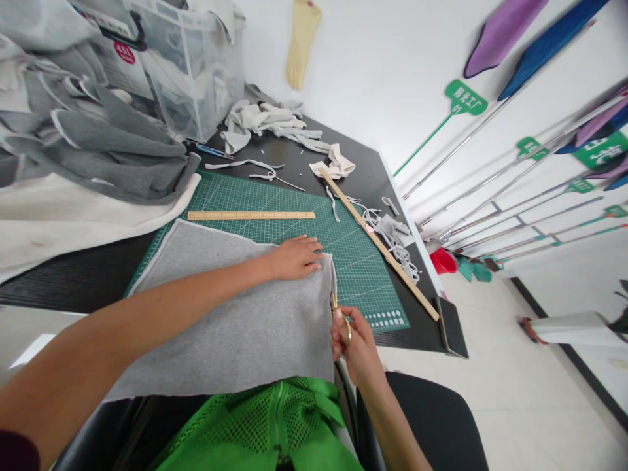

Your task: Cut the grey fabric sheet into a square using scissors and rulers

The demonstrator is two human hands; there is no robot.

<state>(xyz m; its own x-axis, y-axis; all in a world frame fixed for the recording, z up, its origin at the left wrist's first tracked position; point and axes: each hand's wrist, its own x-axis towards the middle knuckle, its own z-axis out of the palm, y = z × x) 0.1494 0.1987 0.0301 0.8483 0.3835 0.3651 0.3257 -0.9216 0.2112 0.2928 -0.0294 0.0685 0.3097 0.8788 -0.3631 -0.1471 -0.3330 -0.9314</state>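
Observation:
A grey piece of cloth (235, 327) lies over a green cutting mat (275, 196) and hangs past the table's front edge. Flat on its upper right part rests my left hand (297, 257), fingers spread. My right hand (352, 337) is wrapped round gold-handled scissors (348, 331) at the cloth's right edge. The blades point away from me, partly hidden along a narrow strip at that edge. Above the cloth a short wooden ruler (251, 215) lies on the mat.
A long wooden ruler (377, 243) crosses the mat's right side, beside fabric scraps (392, 232). Grey and white cloths (122, 144) are heaped at left, near a clear plastic bin (191, 72). Blue-handled tool (210, 151) and white strips (269, 121) lie behind the mat.

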